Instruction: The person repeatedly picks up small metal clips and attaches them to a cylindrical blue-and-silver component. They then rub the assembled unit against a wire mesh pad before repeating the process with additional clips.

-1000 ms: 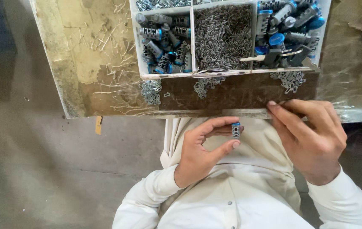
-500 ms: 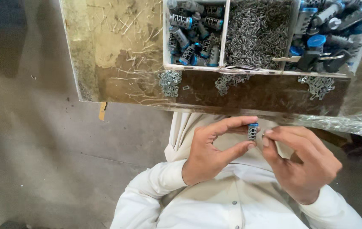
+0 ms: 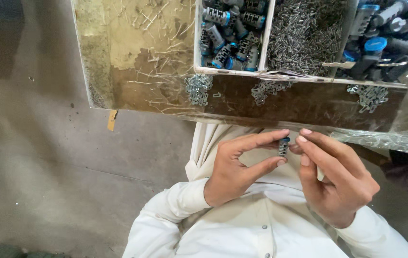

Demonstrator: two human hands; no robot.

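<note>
My left hand (image 3: 235,165) pinches a small grey ribbed cylinder with a blue top (image 3: 284,146) between thumb and forefinger, held upright over my lap in the head view. My right hand (image 3: 338,179) has come in from the right, and its thumb and fingertips touch the side of that same part. Whether a tiny piece sits between the right fingertips cannot be told. Both arms wear white sleeves.
A worn brown tray (image 3: 132,71) lies ahead of me. A white divided box (image 3: 266,43) on it holds grey and blue cylinders (image 3: 228,33), small metal clips (image 3: 304,36) and larger blue-capped parts (image 3: 385,38). Loose clips (image 3: 198,89) lie by the box. Grey concrete floor (image 3: 37,157) is at left.
My right hand moved left from the tray's edge to the part held by my left hand and now touches it. The camera view shifted, so the tray appears further right.
</note>
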